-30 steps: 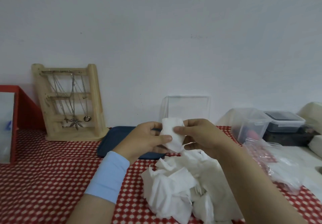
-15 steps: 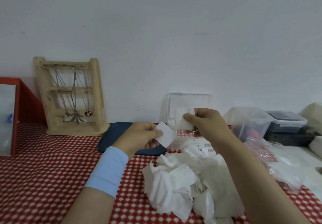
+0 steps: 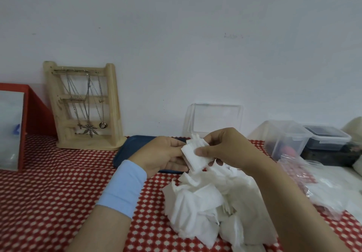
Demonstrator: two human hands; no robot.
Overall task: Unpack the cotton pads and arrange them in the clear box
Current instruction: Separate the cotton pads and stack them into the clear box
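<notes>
Our left hand [image 3: 162, 156] grips a small stack of cotton pads [image 3: 195, 158] from its near side, fingers curled beneath it, while our right hand [image 3: 225, 146] pinches the same stack from the far side, thumb pressed on its front face. In the head view, the only one we have, the stack is held clear of the table, just in front of the clear box [image 3: 215, 118], whose lid stands raised against the wall. Our hands hide the box's floor, so we cannot tell how many pads lie inside. A loose heap of pads [image 3: 201, 206] sits beneath our wrists on the red dotted cloth [image 3: 49, 183], with a crumpled clear wrapper [image 3: 313, 179] to the right. We judge that we are squaring up a stack. The next move calls for carrying it forward and setting it flat in the box with its edges aligned.
</notes>
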